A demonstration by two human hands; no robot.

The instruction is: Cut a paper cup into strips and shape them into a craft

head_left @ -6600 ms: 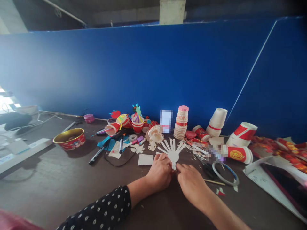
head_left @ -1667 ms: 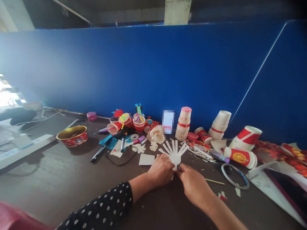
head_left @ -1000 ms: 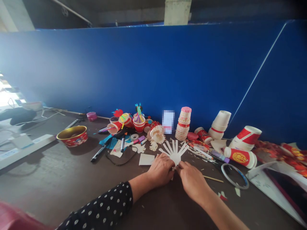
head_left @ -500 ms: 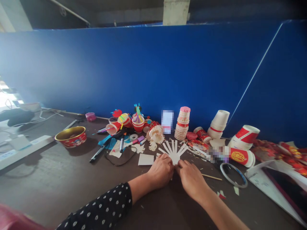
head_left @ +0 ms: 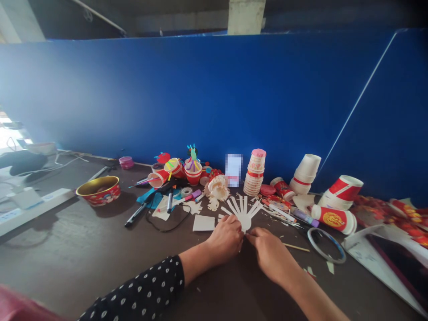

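Between left hand (head_left: 224, 240) and right hand (head_left: 271, 255) | paper cutout (head_left: 243, 214) base hidden

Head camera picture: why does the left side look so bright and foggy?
In the head view, bright light from the far left washes the blue board pale and foggy, and in that same view an upright card is blurred into squares.

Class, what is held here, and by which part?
The left hand and right hand hold a white cut-paper fan at its lower end, below the strips.
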